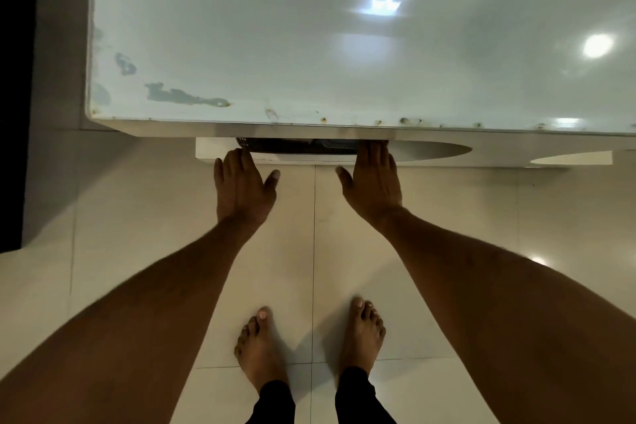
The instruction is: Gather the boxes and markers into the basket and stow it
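As the basket (303, 145) slides onto the shelf (220, 151) under the table (309, 45), the job looks all but done.

Only the basket's dark rim shows below the table edge; whatever lies inside is hidden, so I cannot tell if boxes and markers are in it. The table top shows bare, which suggests the gathering is finished. The left hand (242, 188) is flat, its grip wide, fingertips at the basket's left corner; the right hand (373, 179) is likewise wide, fingers touching the right end. What seems left is a last push in.
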`<state>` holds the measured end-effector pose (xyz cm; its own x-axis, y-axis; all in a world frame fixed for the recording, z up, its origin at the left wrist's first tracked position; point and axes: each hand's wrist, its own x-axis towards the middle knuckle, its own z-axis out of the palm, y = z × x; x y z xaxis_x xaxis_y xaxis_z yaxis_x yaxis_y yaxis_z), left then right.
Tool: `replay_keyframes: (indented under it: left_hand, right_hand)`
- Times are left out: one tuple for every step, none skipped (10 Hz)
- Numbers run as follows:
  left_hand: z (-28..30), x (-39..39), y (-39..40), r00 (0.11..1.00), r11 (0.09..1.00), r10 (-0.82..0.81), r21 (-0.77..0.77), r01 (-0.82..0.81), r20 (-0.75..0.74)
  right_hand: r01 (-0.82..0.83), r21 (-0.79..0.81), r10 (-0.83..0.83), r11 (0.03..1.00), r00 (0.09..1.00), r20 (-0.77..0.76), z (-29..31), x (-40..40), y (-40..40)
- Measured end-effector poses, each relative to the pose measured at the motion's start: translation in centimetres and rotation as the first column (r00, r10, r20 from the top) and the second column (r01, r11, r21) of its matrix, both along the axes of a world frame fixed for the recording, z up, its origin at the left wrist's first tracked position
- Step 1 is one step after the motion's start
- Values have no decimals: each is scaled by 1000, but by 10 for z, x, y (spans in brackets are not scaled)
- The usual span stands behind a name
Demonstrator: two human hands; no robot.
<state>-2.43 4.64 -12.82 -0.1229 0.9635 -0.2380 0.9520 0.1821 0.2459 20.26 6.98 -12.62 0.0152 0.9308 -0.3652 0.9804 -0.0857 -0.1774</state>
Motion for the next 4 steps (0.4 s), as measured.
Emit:
replay_keyframes:
  left_hand:
    - [10,-2,-12,997,991,-70,-119,65,-37]
    - [35,12,-38,958,964,-261,-90,251,-121]
    - [65,15,-49,935,940,-338,-80,330,-108]
    - [94,21,-61,940,947,-322,-32,321,-112]
  right_hand:
    - [-137,-69,138,988,990,12,28,-8,-14]
    - [-230,-78,232,970,973,18,50,-12,-29]
    - [-267,-68,269,961,963,10,74,-18,-42]
    - [-298,-39,298,954,955,-4,98,-21,-55]
